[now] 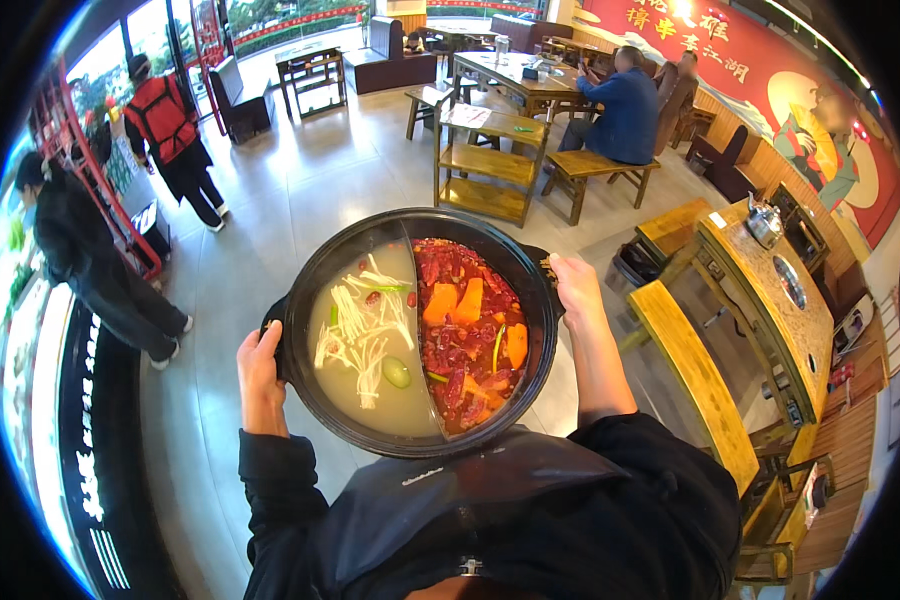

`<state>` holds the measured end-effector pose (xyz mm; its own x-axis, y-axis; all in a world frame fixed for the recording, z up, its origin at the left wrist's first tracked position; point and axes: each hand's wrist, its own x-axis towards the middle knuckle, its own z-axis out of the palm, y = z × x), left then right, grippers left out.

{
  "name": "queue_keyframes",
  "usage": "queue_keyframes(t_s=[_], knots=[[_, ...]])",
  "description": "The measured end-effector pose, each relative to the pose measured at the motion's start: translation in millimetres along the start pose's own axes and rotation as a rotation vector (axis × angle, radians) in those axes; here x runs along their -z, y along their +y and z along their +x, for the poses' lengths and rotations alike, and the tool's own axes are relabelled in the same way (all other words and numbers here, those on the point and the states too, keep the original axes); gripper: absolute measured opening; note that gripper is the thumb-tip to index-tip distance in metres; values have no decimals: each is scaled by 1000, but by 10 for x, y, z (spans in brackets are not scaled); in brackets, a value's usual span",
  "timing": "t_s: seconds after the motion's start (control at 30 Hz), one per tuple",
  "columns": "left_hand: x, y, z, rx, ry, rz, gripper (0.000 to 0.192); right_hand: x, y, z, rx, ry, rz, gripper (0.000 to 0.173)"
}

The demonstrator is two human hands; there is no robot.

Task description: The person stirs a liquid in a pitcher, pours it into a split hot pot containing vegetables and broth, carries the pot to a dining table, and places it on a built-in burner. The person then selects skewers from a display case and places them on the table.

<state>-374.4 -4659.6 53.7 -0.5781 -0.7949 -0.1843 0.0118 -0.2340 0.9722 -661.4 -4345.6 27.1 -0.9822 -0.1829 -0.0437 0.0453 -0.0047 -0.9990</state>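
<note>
Between both my hands is a round black divided hot pot [295, 397], held level in front of my dark apron [435, 517]. My left hand [261, 375] grips its left handle, thumb on top. On the opposite handle [544, 277], my right hand [576, 289] has a like hold. Pale broth [345, 289] fills the left half, with enoki mushrooms [360, 334], a few red dates and a green slice [396, 372] in it. Across the metal divider [418, 315], red chili broth [457, 352] holds dried chilies and orange chunks [466, 300].
A wooden shelf cart [487, 159] stands ahead, near seated people at a table [521, 75]. To my right are a bench [694, 382] and a table [784, 300] with a kettle [765, 223]. Two people [97, 255] stand at left by a lit display case [41, 375].
</note>
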Motion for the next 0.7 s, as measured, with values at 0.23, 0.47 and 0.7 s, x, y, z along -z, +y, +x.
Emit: queue_keyframes(t_s=[0.23, 0.47, 0.7], knots=[[-145, 114, 1827, -93, 54, -86, 18, -1195, 65, 1437, 17, 0, -58, 25], [-70, 529, 3792, -67, 25, -125, 17, -2720, -190, 2795, 12, -51, -2, 26], [-304, 741, 5862, -63, -9, -103, 19, -3889, 118, 4406, 105, -38, -90, 26]])
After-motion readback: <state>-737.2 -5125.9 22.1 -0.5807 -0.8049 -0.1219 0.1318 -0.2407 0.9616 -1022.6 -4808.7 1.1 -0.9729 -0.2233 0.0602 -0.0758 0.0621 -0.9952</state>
